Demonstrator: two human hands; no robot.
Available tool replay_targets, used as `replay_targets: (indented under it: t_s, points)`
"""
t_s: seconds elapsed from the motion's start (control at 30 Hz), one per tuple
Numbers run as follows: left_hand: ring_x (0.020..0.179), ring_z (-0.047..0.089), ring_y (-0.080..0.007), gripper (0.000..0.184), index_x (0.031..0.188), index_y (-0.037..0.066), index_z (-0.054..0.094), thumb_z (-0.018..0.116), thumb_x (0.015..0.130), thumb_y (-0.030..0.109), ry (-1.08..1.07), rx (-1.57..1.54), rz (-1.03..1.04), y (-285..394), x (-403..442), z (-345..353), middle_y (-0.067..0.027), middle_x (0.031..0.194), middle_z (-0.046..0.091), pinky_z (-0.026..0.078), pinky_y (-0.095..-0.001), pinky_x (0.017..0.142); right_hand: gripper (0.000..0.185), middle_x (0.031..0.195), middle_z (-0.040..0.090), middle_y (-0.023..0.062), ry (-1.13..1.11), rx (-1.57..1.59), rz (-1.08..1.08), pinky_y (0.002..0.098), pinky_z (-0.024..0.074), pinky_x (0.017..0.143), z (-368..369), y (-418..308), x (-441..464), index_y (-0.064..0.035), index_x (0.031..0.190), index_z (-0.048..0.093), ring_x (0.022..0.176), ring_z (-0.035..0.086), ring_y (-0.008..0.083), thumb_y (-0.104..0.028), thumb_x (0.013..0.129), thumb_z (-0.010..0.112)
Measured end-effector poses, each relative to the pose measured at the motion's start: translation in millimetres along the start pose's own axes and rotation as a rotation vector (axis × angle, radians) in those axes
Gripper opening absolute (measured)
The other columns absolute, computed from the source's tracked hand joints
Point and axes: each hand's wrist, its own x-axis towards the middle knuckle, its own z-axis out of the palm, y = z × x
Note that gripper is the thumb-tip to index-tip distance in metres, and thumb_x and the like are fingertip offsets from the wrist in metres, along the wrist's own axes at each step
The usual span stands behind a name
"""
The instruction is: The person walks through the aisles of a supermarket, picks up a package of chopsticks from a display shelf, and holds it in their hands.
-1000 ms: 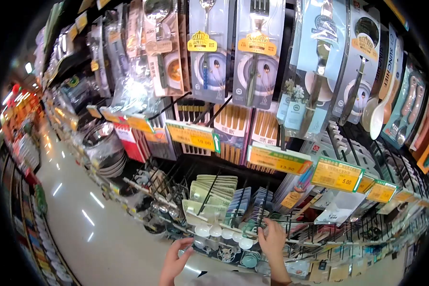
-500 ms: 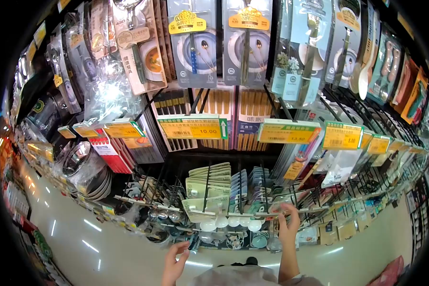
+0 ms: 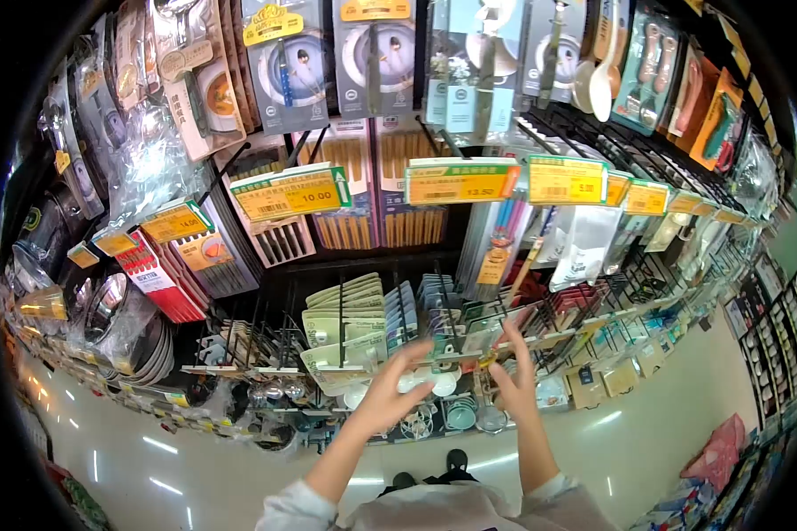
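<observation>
My left hand [image 3: 388, 391] reaches up in front of the lower hooks, thumb and fingers apart with nothing between them. Behind it hang light green carded packs [image 3: 344, 310] and a row of blue carded packs [image 3: 401, 317]. My right hand [image 3: 516, 382] is raised to its right, thumb and forefinger spread. Just beyond those fingers hangs a clear small package [image 3: 485, 336] on a hook; whether a fingertip touches it I cannot tell. White round pieces [image 3: 444, 383] show below the cards, partly covered by my left hand.
Chopstick packs [image 3: 413, 190] and carded spoons [image 3: 376, 62] hang above, behind yellow price tags [image 3: 463, 183]. Black hooks stick out along the rack. Stacked metal bowls [image 3: 115, 305] stand at left. Below lies the shiny floor [image 3: 230, 473], with a pink bag [image 3: 715, 451] at right.
My left hand has risen and moved right to the hanging packs. My right hand has shifted slightly left and its fingers have spread. The view has turned, so the shelf appears further left.
</observation>
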Motion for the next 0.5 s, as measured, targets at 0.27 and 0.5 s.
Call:
replay_targets:
  t_s: [0.27, 0.5]
  points:
    - [0.14, 0.018, -0.0301, 0.081, 0.145, -0.002, 0.015, 0.063, 0.086, 0.026, 0.089, -0.302, 0.113, -48.6, 140.6, 60.5, -0.0208, 0.15, 0.02, 0.018, -0.037, 0.112, 0.065, 0.148, 0.027, 0.0167, 0.146, 0.493, 0.103, 0.0363, 0.0176, 0.111, 24.3, 43.7, 52.7, -0.0025, 0.145, 0.022, 0.137, 0.024, 0.0271, -0.021, 0.092, 0.055]
    - [0.103, 0.056, -0.0241, 0.04, 0.121, -0.001, 0.046, 0.06, 0.088, 0.016, 0.244, 0.137, 0.122, -23.8, 106.4, 75.9, -0.0153, 0.111, 0.058, 0.043, -0.0349, 0.089, 0.03, 0.105, 0.057, 0.0034, -0.022, 0.395, 0.232, 0.0269, 0.0395, 0.09, 8.9, 40.8, 43.6, -0.0029, 0.121, 0.049, 0.1, 0.052, 0.012, -0.01, 0.093, 0.052]
